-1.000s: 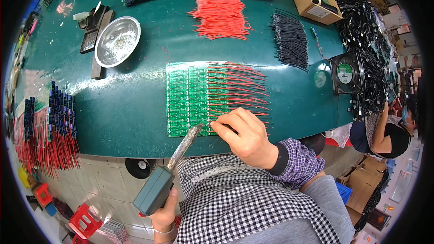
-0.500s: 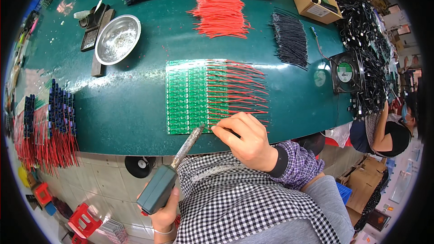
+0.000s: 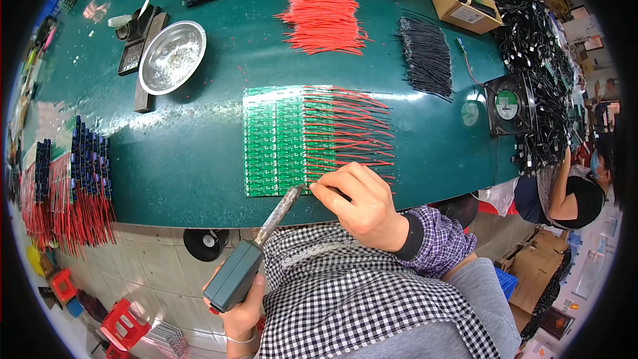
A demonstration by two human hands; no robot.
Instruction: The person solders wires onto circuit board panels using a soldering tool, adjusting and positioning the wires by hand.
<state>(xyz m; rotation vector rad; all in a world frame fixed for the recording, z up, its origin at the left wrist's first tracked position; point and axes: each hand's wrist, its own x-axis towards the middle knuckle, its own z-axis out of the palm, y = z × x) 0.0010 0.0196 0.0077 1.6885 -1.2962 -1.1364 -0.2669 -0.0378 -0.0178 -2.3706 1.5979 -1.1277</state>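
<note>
A panel of green circuit boards [image 3: 274,139] lies flat on the table. Red and black wires [image 3: 352,119] fan out to the right from the panel. My left hand [image 3: 244,312] is wrapped round the dark green handle of a soldering iron [image 3: 276,219]. The iron's tip meets the panel near its lower right corner, just left of my other fingertips. There my right hand [image 3: 362,203] pinches a thin wire at the board edge; the fingers hide most of it, so its colour is unclear.
Beyond the panel lie a red wire pile [image 3: 323,20] and a black wire bundle [image 3: 426,55]. A metal bowl [image 3: 173,58] stands at left, a small fan [image 3: 508,106] at right. Wired boards [image 3: 73,179] stack at far left. Another person [image 3: 575,193] sits at right.
The iron's tip has shifted slightly right, closer to the fingertips of my right hand. My right hand keeps its pinch in nearly the same place.
</note>
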